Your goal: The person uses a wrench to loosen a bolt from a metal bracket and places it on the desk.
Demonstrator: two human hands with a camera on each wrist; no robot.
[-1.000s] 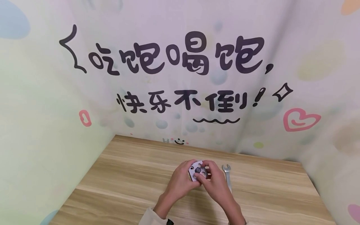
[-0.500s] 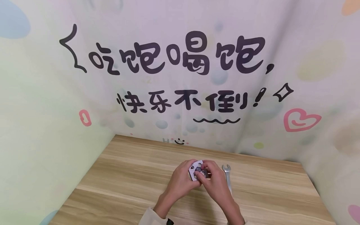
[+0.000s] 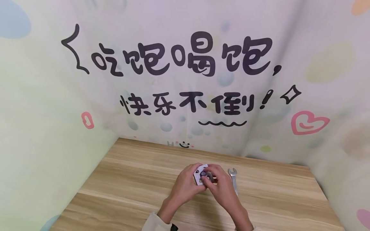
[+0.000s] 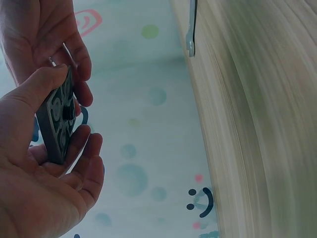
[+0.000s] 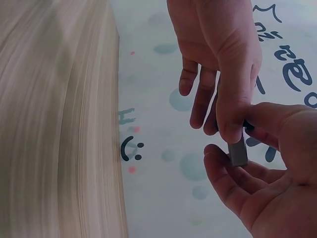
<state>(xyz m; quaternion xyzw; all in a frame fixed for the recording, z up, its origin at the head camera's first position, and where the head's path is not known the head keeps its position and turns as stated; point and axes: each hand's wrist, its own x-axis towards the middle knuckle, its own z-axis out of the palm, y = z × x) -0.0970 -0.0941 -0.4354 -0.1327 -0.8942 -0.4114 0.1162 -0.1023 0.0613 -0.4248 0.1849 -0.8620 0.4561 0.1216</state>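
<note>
Both hands are raised just above the wooden table (image 3: 138, 189), near its middle, working on one small part. The left hand (image 3: 185, 184) grips a small grey metal plate (image 3: 199, 176) with round holes in its face; in the left wrist view the thumb lies along the plate's upper edge and the curled fingers support it from below, so the plate (image 4: 57, 121) stands on edge between them. The right hand (image 3: 221, 186) is closed in a pinch at the plate's face, thumb and forefinger meeting on a small dark fitting (image 3: 203, 173) at one of the holes. Whether this fitting is a nut or a bolt head cannot be told; the fingers cover most of it. In the right wrist view only the plate's lower corner (image 5: 237, 153) shows below the pinching fingers.

A flat metal wrench (image 3: 233, 181) lies on the table just right of the right hand, untouched. A printed backdrop (image 3: 185, 64) with lettering stands behind the table.
</note>
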